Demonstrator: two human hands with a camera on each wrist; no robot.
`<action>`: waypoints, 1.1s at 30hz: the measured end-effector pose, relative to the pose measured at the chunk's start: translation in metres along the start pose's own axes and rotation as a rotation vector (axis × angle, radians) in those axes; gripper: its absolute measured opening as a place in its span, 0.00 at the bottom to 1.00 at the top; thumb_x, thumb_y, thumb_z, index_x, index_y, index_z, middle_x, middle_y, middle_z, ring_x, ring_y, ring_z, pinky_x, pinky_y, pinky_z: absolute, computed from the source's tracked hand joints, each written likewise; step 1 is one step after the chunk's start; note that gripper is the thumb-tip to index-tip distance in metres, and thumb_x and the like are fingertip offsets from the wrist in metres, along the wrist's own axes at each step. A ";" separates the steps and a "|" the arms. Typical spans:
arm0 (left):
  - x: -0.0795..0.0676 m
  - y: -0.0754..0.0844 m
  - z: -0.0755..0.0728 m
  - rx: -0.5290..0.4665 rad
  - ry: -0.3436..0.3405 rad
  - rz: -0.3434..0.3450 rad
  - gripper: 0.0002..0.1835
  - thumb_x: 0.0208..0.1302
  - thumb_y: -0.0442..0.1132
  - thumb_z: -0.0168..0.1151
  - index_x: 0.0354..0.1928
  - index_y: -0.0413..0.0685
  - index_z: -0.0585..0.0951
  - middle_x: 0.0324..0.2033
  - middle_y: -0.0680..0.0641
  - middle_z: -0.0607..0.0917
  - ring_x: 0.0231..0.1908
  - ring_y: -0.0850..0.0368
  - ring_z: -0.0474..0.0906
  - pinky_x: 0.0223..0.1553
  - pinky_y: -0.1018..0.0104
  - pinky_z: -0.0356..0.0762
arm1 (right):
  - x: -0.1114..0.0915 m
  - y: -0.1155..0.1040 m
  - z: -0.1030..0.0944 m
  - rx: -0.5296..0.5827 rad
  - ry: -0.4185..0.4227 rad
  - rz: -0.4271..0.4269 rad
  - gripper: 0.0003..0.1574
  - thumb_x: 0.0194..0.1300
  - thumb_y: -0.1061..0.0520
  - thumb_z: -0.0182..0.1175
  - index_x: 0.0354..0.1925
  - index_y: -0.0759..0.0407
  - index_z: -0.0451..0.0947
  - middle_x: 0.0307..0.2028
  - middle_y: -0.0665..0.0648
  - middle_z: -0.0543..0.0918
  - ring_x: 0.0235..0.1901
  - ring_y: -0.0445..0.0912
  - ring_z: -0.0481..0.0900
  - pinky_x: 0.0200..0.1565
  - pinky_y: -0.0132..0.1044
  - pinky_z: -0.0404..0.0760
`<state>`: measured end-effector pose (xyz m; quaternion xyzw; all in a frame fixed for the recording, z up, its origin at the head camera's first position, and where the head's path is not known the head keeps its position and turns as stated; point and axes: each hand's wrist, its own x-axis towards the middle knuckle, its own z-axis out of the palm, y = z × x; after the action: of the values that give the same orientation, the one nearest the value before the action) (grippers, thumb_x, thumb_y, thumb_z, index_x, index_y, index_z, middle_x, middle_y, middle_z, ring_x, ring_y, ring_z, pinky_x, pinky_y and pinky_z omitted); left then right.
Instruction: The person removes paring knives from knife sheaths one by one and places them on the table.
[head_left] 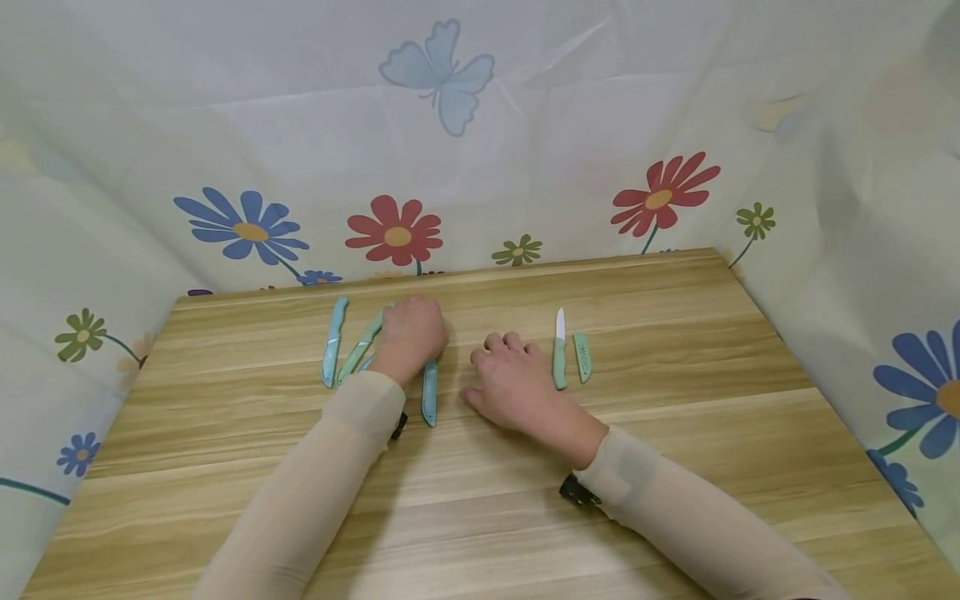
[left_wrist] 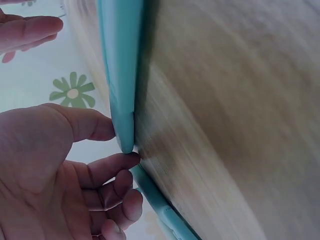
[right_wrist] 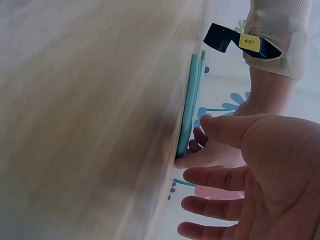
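Observation:
My left hand [head_left: 412, 333] is over the far middle of the table. In the left wrist view its thumb and index finger pinch the end of a blue sheathed knife [left_wrist: 120, 65]. The rest of that knife [head_left: 429, 396] points toward me in the head view. Left of this hand lie a blue sheathed knife [head_left: 333, 342] and a green one [head_left: 362, 346]; another blue piece [head_left: 366, 362] is mostly hidden by the hand. My right hand [head_left: 513, 383], fingers apart and holding nothing, is low over the wood, beside a paring knife [head_left: 559, 358] with green handle and bare white blade.
A green blade sheath [head_left: 582, 358] lies just right of the bare knife. Wood-grain table [head_left: 675, 467] spreads under everything, and a flower-printed curtain [head_left: 555, 125] rises behind its far edge and at both sides.

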<state>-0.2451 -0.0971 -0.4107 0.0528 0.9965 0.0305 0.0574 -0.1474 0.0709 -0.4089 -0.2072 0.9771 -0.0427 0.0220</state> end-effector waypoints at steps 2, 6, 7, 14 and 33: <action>-0.001 0.000 -0.001 -0.004 -0.007 -0.014 0.11 0.70 0.39 0.57 0.35 0.42 0.85 0.43 0.38 0.86 0.44 0.38 0.82 0.57 0.38 0.76 | 0.000 -0.001 0.000 0.008 -0.004 0.001 0.35 0.71 0.30 0.62 0.60 0.53 0.83 0.60 0.57 0.79 0.59 0.56 0.73 0.55 0.57 0.76; -0.002 0.001 -0.003 -0.006 -0.023 -0.037 0.12 0.70 0.41 0.57 0.38 0.42 0.86 0.46 0.38 0.87 0.47 0.37 0.82 0.59 0.37 0.74 | 0.000 -0.003 0.001 0.014 -0.013 -0.009 0.36 0.71 0.28 0.62 0.58 0.53 0.84 0.58 0.57 0.79 0.57 0.55 0.73 0.55 0.56 0.76; -0.002 0.002 -0.003 -0.007 -0.029 -0.045 0.12 0.71 0.41 0.57 0.38 0.42 0.86 0.46 0.38 0.86 0.47 0.37 0.82 0.60 0.37 0.73 | -0.001 -0.004 0.001 0.017 -0.018 -0.011 0.36 0.71 0.28 0.61 0.57 0.53 0.84 0.58 0.56 0.79 0.57 0.55 0.73 0.55 0.56 0.76; -0.005 0.005 -0.003 -0.017 -0.031 -0.105 0.14 0.73 0.43 0.56 0.39 0.41 0.85 0.44 0.39 0.87 0.47 0.37 0.84 0.62 0.37 0.72 | -0.003 -0.011 0.003 -0.016 -0.040 -0.047 0.43 0.64 0.21 0.64 0.53 0.55 0.85 0.60 0.58 0.79 0.58 0.56 0.73 0.56 0.57 0.75; -0.006 0.007 0.001 -0.018 -0.045 -0.167 0.18 0.75 0.47 0.57 0.36 0.40 0.86 0.43 0.37 0.87 0.45 0.39 0.84 0.62 0.35 0.70 | -0.001 -0.011 0.005 -0.016 -0.077 -0.012 0.24 0.70 0.36 0.68 0.27 0.49 0.77 0.42 0.52 0.77 0.52 0.52 0.71 0.51 0.53 0.71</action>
<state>-0.2382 -0.0904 -0.4108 -0.0301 0.9956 0.0333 0.0825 -0.1421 0.0609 -0.4131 -0.2145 0.9746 -0.0270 0.0576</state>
